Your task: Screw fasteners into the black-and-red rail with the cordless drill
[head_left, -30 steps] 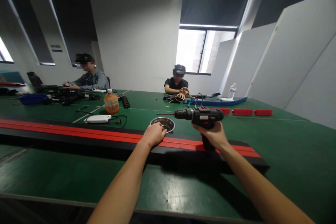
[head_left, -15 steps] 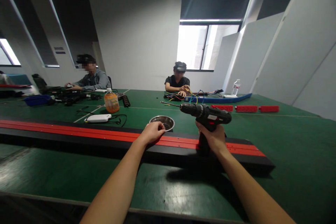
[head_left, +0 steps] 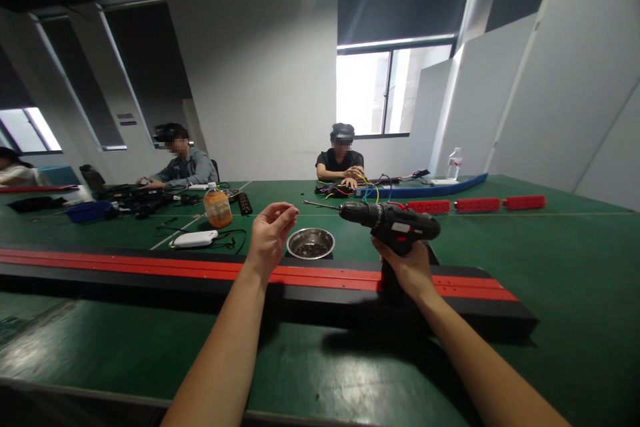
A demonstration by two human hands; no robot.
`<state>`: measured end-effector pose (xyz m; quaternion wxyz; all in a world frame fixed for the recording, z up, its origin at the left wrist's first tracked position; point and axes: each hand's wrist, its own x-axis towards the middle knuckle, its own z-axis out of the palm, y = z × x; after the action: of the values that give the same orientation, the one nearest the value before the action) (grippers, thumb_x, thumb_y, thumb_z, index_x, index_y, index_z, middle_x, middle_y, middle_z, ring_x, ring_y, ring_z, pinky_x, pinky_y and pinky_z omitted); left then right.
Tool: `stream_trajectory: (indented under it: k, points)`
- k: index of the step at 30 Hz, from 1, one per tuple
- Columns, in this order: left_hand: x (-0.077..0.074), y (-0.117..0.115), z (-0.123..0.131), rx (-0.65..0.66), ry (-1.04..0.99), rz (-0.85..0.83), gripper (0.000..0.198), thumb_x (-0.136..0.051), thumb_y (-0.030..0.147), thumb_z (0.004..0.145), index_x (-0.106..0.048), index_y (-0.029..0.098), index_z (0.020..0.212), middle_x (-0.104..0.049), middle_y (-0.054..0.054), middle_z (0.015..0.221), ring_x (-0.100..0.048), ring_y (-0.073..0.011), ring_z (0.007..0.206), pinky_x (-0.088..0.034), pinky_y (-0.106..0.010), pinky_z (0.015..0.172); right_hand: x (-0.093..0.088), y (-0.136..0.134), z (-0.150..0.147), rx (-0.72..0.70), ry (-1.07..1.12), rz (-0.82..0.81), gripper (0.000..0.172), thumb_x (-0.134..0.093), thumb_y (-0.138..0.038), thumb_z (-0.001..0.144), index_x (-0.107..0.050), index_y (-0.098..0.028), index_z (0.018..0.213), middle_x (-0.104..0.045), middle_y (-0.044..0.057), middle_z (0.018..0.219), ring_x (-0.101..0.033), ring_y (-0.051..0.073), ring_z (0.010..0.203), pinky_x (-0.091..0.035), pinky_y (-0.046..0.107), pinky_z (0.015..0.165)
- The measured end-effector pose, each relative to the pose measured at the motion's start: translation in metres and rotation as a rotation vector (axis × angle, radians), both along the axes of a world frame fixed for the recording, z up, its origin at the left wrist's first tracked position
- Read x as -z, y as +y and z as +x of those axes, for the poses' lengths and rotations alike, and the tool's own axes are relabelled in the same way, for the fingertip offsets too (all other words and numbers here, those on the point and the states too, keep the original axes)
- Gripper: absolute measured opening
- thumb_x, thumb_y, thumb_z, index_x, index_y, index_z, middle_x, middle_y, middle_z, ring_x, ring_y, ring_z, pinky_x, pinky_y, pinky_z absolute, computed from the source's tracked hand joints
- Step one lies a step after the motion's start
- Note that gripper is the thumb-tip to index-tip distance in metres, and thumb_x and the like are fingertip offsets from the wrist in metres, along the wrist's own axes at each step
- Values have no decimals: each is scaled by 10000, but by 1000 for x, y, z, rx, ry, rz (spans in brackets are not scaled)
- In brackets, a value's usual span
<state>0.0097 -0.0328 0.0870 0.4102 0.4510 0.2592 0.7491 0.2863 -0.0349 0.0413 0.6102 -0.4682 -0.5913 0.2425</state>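
- Head view: my left hand is lifted, with thumb and forefinger pinched together. Whether a screw sits between them is too small to tell.
- The steel bowl of small dark parts sits just right of it on the table.
- My right hand grips the cordless drill by its handle, with the bit pointing at my left fingertips.
- The red-and-black rail lies beneath both hands. The bit looks bare, so I judge that no driving has begun.

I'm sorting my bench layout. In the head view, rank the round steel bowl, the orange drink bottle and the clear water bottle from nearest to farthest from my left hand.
1. Round steel bowl, just right of the left hand.
2. Orange drink bottle, back left.
3. Clear water bottle, far right, at the back.
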Motion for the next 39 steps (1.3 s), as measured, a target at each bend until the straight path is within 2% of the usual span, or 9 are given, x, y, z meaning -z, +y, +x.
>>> stream_trajectory:
  k: [4, 8, 14, 18, 22, 28, 36, 39]
  points:
    - [-18, -5, 6, 37, -17, 50, 276, -908, 272, 638, -728, 182, 827, -702, 5, 774, -629, -75, 688, -520, -201, 686, 0, 0, 1, 1, -1, -21, 404, -817, -566, 641, -749, -181, 742, -696, 67, 581, -689, 299, 638, -505, 369, 625]
    - [-25, -5, 8, 46, 37, 50, 261, -905, 272, 649, -743, 171, 827, -712, -4, 781, -625, -72, 676, -515, -199, 672, 1, 0, 2, -17, -4, -31, 401, -817, -555, 648, -751, -172, 747, -713, 67, 619, -683, 280, 621, -505, 363, 625]
    - [-27, -7, 8, 105, -11, -17, 328, -921, 300, 621, -734, 161, 852, -721, -9, 799, -652, -83, 709, -526, -200, 684, 1, -1, 1, -16, -10, -9, 395, -812, -548, 659, -752, -168, 748, -723, 68, 642, -683, 275, 632, -504, 361, 637]
    - [-27, -8, 11, 125, 27, -21, 319, -905, 310, 649, -724, 157, 862, -708, -13, 797, -636, -87, 698, -524, -203, 665, 1, 0, 1, -18, 8, 9, 396, -812, -543, 660, -751, -164, 757, -733, 75, 670, -691, 285, 667, -510, 369, 668]
    - [-24, -7, 10, 112, 40, 22, 291, -879, 316, 695, -714, 168, 884, -708, -13, 824, -642, -86, 723, -526, -199, 682, 4, 2, 3, -22, -4, -7, 361, -822, -511, 661, -747, -168, 745, -736, 73, 677, -690, 283, 667, -511, 368, 672]
    - [-21, -6, 2, 73, 78, 11, 274, -884, 273, 682, -756, 174, 903, -726, -24, 833, -674, -102, 772, -534, -199, 720, 6, 4, 5, -28, -14, 0, 361, -814, -524, 667, -741, -175, 724, -729, 68, 654, -690, 282, 646, -509, 359, 642]
    - [-27, -12, -1, 95, 78, 19, 263, -893, 228, 660, -780, 181, 892, -741, -22, 842, -676, -97, 748, -541, -201, 719, 6, 4, 4, -18, -24, -25, 384, -805, -552, 672, -726, -176, 699, -715, 68, 628, -683, 280, 629, -502, 365, 631]
    - [-29, -15, 0, 99, 70, 9, 270, -903, 225, 640, -764, 180, 868, -736, -18, 823, -677, -102, 733, -540, -210, 701, 6, 4, 4, -15, -21, -12, 391, -806, -554, 672, -747, -176, 752, -725, 72, 649, -691, 290, 653, -509, 375, 647]
